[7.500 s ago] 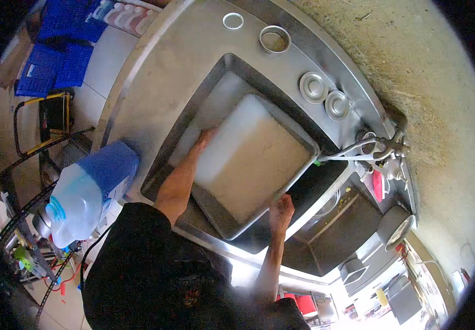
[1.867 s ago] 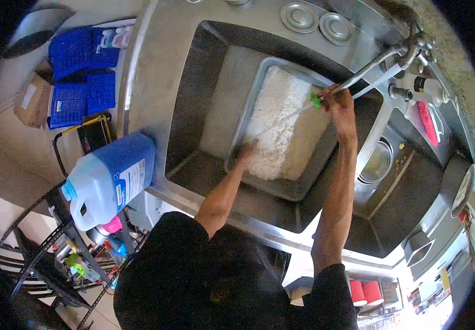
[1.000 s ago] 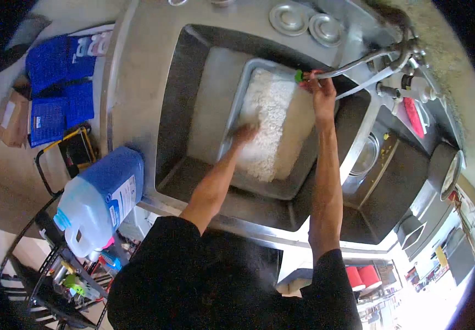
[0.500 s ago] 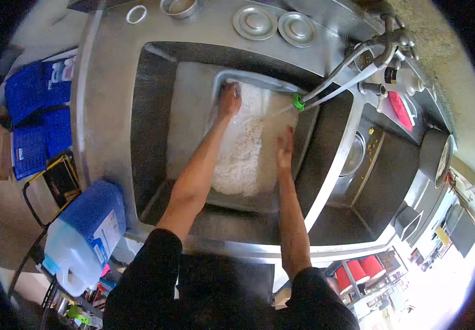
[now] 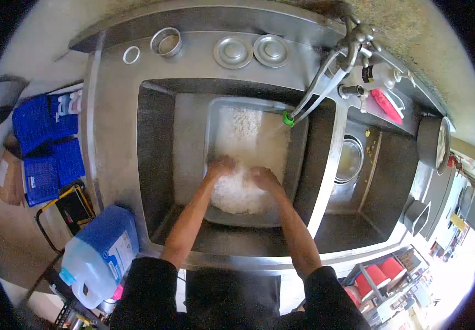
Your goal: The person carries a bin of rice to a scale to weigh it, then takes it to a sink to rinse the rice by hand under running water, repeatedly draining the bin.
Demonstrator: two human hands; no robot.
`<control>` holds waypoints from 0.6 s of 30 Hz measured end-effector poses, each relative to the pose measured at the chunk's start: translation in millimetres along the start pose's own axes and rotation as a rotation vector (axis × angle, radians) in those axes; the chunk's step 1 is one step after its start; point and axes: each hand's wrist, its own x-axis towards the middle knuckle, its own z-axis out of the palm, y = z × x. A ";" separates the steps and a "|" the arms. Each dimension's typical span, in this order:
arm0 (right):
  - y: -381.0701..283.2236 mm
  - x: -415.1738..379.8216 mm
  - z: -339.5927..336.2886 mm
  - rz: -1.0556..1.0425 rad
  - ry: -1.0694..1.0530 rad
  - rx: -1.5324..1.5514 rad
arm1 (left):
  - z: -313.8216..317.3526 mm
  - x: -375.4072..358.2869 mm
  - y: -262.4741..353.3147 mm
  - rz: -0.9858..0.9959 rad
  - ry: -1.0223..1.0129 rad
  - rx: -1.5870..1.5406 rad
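Note:
White rice (image 5: pixel 243 198) lies in cloudy water inside a rectangular metal pan (image 5: pixel 211 124), which sits in the left sink basin. My left hand (image 5: pixel 222 166) is at the left side of the pan, its fingers down at the rice. Opposite it, my right hand (image 5: pixel 265 179) reaches in from the right, fingertips also at the rice. Blur and cloudy water hide the fingers of both hands, so their grip does not show. From the faucet (image 5: pixel 325 82), a spout with a green tip (image 5: pixel 288 118) points over the pan's upper right.
In the right basin stands a round metal bowl (image 5: pixel 349 159). Two metal lids (image 5: pixel 233 52), a small round tin (image 5: pixel 166 42) and a white ring (image 5: pixel 131 55) rest on the back ledge. A blue-liquid jug (image 5: pixel 103 253) and blue baskets (image 5: pixel 42 179) are at left.
My left hand has come from the pan's far end toward me. My right hand has moved left and down onto the rice. The rice is now spread differently, and the camera view has shifted.

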 end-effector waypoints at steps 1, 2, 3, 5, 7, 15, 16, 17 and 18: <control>19.1 0.6 4.5 -0.120 0.062 -0.096 | -11.2 10.3 4.4 0.016 0.130 0.016; 34.2 2.8 10.2 -0.244 0.115 -0.197 | -22.9 27.5 8.0 0.022 0.262 0.030; 26.9 11.8 -1.2 -0.195 0.423 0.006 | -29.7 51.3 9.4 0.064 0.377 -0.026; 38.8 58.2 -30.1 -0.065 0.747 0.239 | -12.4 118.8 -9.5 0.195 0.600 -0.226; 63.6 122.0 -56.4 0.185 0.593 0.288 | -16.1 133.8 -3.0 0.101 0.309 -0.100; 1.1 57.3 -15.5 0.121 0.168 0.037 | 5.7 57.0 23.2 -0.061 -0.008 0.040; -9.2 34.1 -12.6 0.083 0.154 0.086 | 25.5 41.6 14.2 -0.040 0.004 0.023; -14.3 9.5 -8.1 0.066 0.141 0.172 | 61.8 29.8 -5.4 0.035 -0.090 0.139; -10.2 -9.1 1.4 0.076 0.115 0.257 | 87.1 19.1 -18.7 0.110 -0.182 0.253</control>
